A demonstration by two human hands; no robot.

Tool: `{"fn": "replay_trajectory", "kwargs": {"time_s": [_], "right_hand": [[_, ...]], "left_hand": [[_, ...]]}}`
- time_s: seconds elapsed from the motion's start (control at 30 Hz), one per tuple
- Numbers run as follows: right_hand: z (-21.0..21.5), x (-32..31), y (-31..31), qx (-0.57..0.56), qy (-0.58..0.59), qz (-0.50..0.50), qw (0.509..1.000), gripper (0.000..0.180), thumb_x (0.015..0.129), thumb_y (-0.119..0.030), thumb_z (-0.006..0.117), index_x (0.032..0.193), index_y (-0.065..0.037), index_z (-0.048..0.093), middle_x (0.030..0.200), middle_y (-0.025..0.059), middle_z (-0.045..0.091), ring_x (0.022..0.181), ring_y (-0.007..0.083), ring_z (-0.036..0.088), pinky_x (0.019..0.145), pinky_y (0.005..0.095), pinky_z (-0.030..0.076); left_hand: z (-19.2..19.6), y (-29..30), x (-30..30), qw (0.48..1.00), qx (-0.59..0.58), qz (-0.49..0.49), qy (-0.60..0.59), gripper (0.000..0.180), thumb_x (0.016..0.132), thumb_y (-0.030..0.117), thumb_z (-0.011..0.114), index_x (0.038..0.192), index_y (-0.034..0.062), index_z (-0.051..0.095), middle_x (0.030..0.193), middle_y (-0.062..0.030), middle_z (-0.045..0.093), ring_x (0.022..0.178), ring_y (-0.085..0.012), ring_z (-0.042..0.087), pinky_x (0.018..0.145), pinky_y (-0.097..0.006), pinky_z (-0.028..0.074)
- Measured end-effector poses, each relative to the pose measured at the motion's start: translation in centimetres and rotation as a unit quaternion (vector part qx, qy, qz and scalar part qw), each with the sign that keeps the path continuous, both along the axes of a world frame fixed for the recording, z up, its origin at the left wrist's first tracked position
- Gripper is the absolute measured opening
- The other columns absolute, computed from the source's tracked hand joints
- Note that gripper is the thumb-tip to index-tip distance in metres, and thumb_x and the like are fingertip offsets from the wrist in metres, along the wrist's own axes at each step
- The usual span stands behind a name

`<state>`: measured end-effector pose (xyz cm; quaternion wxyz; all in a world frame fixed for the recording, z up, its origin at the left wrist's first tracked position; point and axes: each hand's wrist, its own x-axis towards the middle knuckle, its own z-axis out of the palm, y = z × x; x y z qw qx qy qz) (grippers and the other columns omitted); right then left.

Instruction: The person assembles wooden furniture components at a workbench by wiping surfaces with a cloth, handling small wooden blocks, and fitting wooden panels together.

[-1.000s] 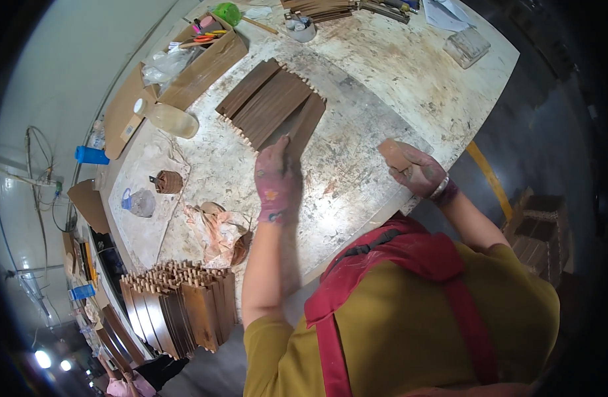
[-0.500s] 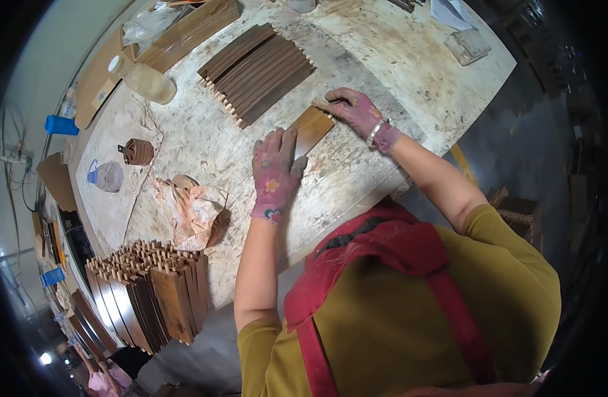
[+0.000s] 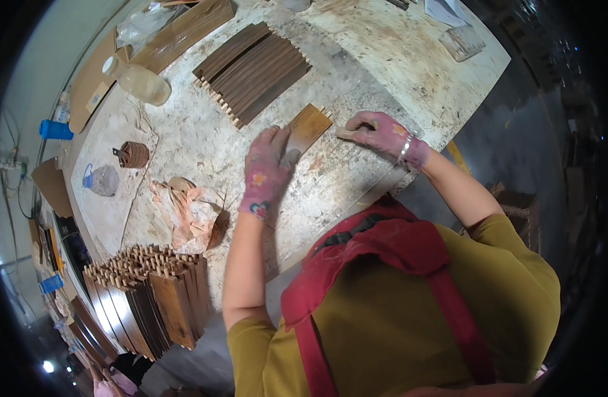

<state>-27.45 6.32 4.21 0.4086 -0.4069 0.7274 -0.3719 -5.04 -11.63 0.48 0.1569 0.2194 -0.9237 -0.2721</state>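
Note:
A short brown wooden slat (image 3: 308, 130) with small pale dowel pegs at its far right end lies on the worktable (image 3: 357, 192). My left hand (image 3: 267, 162), in a pink flowered glove with dark fingertips, grips the slat's left end, fingers over one edge and thumb along the other. To the right of the pegs, apart from the slat, is my right hand (image 3: 378, 134), gloved alike and wearing a bracelet. Its fingers are pinched together; whatever is between them is too small to make out. Beyond the slat, several dark slats (image 3: 254, 73) with pegs lie side by side.
A thick stack of pegged slats (image 3: 148, 298) stands at the near left edge. Crumpled paper (image 3: 185, 215), a brown coil (image 3: 133, 155), a clear bag-like item (image 3: 104, 180) and a plastic bottle (image 3: 142, 81) lie leftward. Cardboard (image 3: 185, 36) lines the back; a clear packet (image 3: 461, 43) lies far right.
My right hand has moved off the slat's pegged end, to the right and toward me. My left hand has slid slightly left and stays on the slat. The whole view has shifted a little.

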Motion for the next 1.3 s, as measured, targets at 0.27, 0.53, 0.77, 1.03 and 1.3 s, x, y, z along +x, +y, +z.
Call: {"fn": "replay_trajectory", "kwargs": {"time_s": [0.27, 0.53, 0.77, 1.03, 1.3], "right_hand": [[-1.4, 8.1, -3.7, -0.184, 0.268, 0.238, 0.915, 0.026, 0.092, -0.021, 0.061, 0.112, -0.005, 0.067, 0.112, 0.0167, 0.063, 0.106, 0.0318, 0.061, 0.094, 0.0388, 0.05], [-6.2, 9.5, -6.0, -0.249, 0.309, 0.328, 0.857, 0.03, 0.101, -0.032, 0.047, 0.118, -0.016, 0.064, 0.12, 0.0147, 0.064, 0.111, 0.0328, 0.061, 0.097, 0.0417, 0.049], [-4.1, 1.3, -2.4, -0.162, 0.37, 0.187, 0.895, 0.026, 0.092, -0.01, 0.058, 0.115, -0.016, 0.067, 0.109, 0.0123, 0.067, 0.103, 0.0283, 0.064, 0.09, 0.0374, 0.053], [-4.3, 1.5, -2.0, -0.221, 0.406, 0.15, 0.874, 0.034, 0.089, -0.006, 0.062, 0.122, -0.014, 0.064, 0.111, 0.0145, 0.065, 0.101, 0.0302, 0.064, 0.087, 0.0419, 0.055], [-4.8, -4.9, 0.2, -0.201, 0.45, 0.093, 0.865, 0.031, 0.086, -0.003, 0.063, 0.115, -0.015, 0.067, 0.114, 0.0165, 0.063, 0.103, 0.0338, 0.062, 0.086, 0.0411, 0.053]], "left_hand": [[0.9, -3.8, 0.2, 0.986, 0.117, -0.036, -0.112, 0.047, 0.089, 0.023, 0.067, 0.135, 0.012, 0.058, 0.117, -0.0153, 0.057, 0.113, -0.0361, 0.055, 0.098, -0.04, 0.046], [0.7, -4.1, 0.0, 0.98, 0.156, -0.048, -0.114, 0.05, 0.092, 0.028, 0.066, 0.139, 0.0146, 0.056, 0.119, -0.0148, 0.053, 0.111, -0.0334, 0.056, 0.096, -0.04, 0.045], [0.3, -3.9, 0.0, 0.986, 0.121, -0.045, -0.105, 0.048, 0.092, 0.032, 0.068, 0.135, 0.0112, 0.059, 0.112, -0.0145, 0.056, 0.105, -0.0314, 0.058, 0.092, -0.037, 0.046], [-0.4, -4.4, -0.2, 0.987, 0.111, -0.06, -0.102, 0.048, 0.091, 0.03, 0.069, 0.134, 0.0113, 0.059, 0.112, -0.0156, 0.055, 0.103, -0.0319, 0.057, 0.09, -0.037, 0.047], [0.6, -3.5, 0.1, 0.994, 0.025, -0.055, -0.086, 0.043, 0.09, 0.025, 0.067, 0.13, 0.0104, 0.061, 0.112, -0.0166, 0.06, 0.102, -0.0351, 0.059, 0.089, -0.041, 0.048]]}}
